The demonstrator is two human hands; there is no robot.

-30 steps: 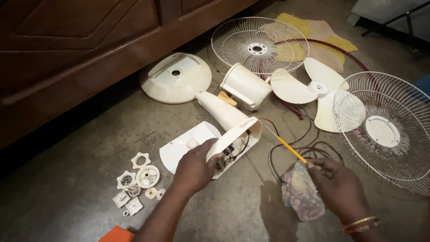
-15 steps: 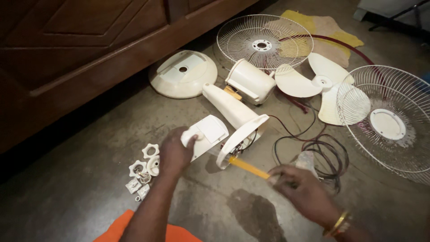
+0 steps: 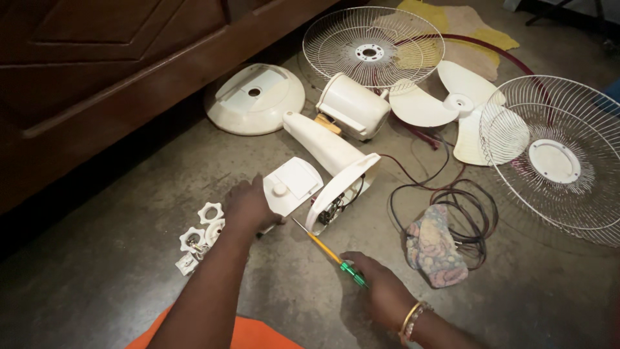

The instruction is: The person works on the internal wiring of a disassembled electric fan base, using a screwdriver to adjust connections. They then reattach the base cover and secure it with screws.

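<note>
**Probing an open fan stand with loose parts all around**

Head view: the left hand [image 3: 248, 208] rests on the near edge of the white cover panel [image 3: 292, 185], fingers curled over it; whether they actually pinch the panel I cannot tell, since the back of the hand hides them. The right hand [image 3: 381, 291] is closed round the green handle of a screwdriver [image 3: 326, 249], its yellow shaft angled up toward the open end of the cream fan stand [image 3: 332, 165], which lies on its side on the concrete floor [image 3: 116, 284], exposed wiring showing inside.

The risks, as I judge them: the tip sits just beside those wires, so a slip could nick insulation or pry a lead loose. The small white knobs and fasteners [image 3: 197, 236] lie just beside the left forearm; a sweep of it could scatter them. The dark power cord [image 3: 465, 207] coils near a patterned cloth [image 3: 436, 249] beside the right wrist and could snag, tugging the stand.
</note>
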